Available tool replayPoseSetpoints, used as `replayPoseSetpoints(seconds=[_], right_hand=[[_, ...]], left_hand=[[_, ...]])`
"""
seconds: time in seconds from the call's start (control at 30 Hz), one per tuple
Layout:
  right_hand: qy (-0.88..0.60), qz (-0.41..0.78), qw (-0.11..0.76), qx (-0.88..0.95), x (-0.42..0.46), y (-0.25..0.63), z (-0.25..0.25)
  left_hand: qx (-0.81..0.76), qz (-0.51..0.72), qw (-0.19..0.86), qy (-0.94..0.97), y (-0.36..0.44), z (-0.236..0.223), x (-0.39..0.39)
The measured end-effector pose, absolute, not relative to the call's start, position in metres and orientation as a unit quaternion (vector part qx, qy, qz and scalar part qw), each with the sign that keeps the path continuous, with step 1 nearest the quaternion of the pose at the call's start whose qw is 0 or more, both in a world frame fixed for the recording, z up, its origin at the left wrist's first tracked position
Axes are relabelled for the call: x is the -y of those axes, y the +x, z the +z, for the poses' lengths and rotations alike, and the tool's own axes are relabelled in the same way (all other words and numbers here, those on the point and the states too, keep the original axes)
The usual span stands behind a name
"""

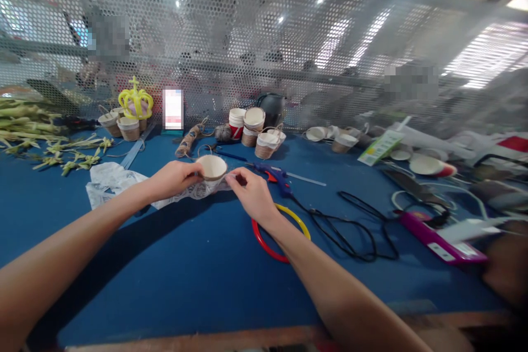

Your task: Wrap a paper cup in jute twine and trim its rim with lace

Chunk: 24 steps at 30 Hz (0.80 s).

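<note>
A small paper cup (212, 168) with a brown band stands on the blue table (185, 264), a strip of white lace (198, 191) wrapped at its base. My left hand (175, 179) grips the cup's left side, fingers curled against it. My right hand (252, 193) pinches the lace end at the cup's right side. Both forearms reach in from the near edge.
A blue glue gun (277, 176) with a black cord (350, 231) lies right of the cup. Red and yellow rings (264, 242) sit under my right wrist. Finished cups (252, 126), a yellow crown (135, 100), green leaves (37, 132) and a perforated screen (264, 38) line the back.
</note>
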State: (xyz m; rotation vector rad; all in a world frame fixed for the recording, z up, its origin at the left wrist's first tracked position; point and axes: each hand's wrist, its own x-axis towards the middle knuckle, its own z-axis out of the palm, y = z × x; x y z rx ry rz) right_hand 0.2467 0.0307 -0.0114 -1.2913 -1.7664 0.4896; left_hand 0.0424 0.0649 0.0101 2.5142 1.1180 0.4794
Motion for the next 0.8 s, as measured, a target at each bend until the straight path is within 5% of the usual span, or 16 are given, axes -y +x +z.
replayPoseSetpoints(seconds=[0.33, 0.8], right_hand=[[-0.457, 0.235, 0.495, 0.701, -0.008, 0.258, 0.014], [-0.388, 0.37, 0.501, 0.679, 0.012, 0.259, 0.031]], left_hand=[[-0.302, 0.167, 0.477, 0.808, 0.035, 0.036, -0.053], [-0.263, 0.146, 0.591, 0.748, 0.034, 0.037, -0.046]])
